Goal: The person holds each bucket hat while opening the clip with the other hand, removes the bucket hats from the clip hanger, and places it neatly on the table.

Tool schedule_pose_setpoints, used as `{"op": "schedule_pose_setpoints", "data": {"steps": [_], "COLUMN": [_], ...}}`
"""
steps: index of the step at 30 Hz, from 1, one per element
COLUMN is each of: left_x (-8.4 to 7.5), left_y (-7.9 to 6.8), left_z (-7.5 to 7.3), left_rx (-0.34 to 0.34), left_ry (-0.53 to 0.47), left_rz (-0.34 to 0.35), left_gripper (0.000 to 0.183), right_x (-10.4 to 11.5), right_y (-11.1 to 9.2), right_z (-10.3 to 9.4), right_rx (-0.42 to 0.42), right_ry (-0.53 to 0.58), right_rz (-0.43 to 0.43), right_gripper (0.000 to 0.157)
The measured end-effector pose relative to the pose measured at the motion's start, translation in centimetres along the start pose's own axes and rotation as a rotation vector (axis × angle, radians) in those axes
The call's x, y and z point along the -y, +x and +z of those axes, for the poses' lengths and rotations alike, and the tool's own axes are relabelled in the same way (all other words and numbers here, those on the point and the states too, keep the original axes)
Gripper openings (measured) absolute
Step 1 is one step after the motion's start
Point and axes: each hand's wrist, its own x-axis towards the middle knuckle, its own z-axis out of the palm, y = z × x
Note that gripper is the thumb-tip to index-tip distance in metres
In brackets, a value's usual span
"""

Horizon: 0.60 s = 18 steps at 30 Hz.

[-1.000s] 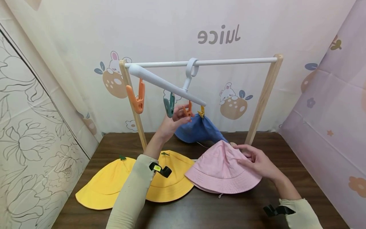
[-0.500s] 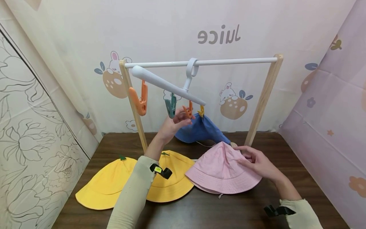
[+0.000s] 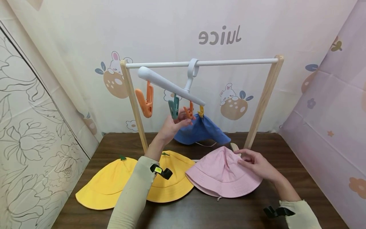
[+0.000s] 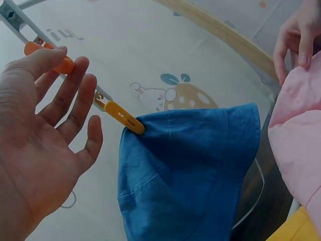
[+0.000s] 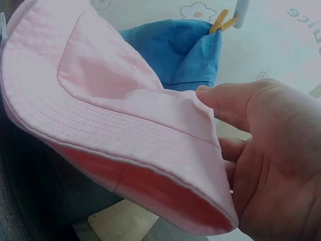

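Note:
My left hand (image 3: 168, 128) pinches the small orange clothespin (image 3: 189, 111) under the white clip hanger (image 3: 164, 82); in the left wrist view the thumb and fingertips meet around this orange clothespin (image 4: 64, 65). Beside it, a yellow clothespin (image 3: 201, 111) grips the crown of a blue hat (image 4: 190, 165), which hangs down. My right hand (image 3: 257, 163) holds a pink bucket hat (image 3: 224, 178) by its side, thumb on the outer cloth. Its brim opening faces down in the right wrist view, and the fingers behind the cloth are partly hidden.
The hanger hooks over the white bar (image 3: 237, 61) of a wooden-legged rack (image 3: 264, 98). A teal clothespin (image 3: 173, 107) and another orange one hang to the left. Two yellow hats, the left one (image 3: 103, 184) and the right one (image 3: 171, 178), lie on the dark table (image 3: 183, 216).
The hanger's left end has swung right and slightly down, its clothespins moving with it. The pink hat's crown has sunk a little in my right hand. My left hand keeps its hold on the orange clothespin.

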Motion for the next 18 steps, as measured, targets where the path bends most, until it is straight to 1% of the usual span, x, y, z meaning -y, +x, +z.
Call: {"op": "schedule_pose_setpoints", "data": {"steps": [2, 4, 10, 14, 18], "left_x": [0.03, 0.02, -0.24, -0.37, -0.44], "left_y": [0.01, 0.00, -0.09, -0.13, -0.07], "left_z": [0.01, 0.04, 0.18, 0.25, 0.32], "left_rx": [-0.002, -0.006, -0.018, -0.021, -0.018], "left_ry": [0.002, 0.007, 0.051, 0.060, 0.075], "left_rz": [-0.004, -0.009, -0.016, -0.019, -0.023], "left_gripper": [0.068, 0.067, 0.051, 0.042, 0.037], "right_x": [-0.10, -0.15, 0.06, 0.17, 0.43], "right_y": [-0.05, -0.09, -0.23, -0.35, -0.41], "right_z": [-0.04, -0.07, -0.16, -0.22, -0.27], "right_rx": [-0.003, -0.007, 0.002, 0.004, 0.008], "right_ry": [-0.019, -0.038, -0.088, -0.117, -0.121], "right_rz": [0.014, 0.032, 0.086, 0.126, 0.166], "right_gripper": [0.038, 0.038, 0.039, 0.040, 0.040]}}
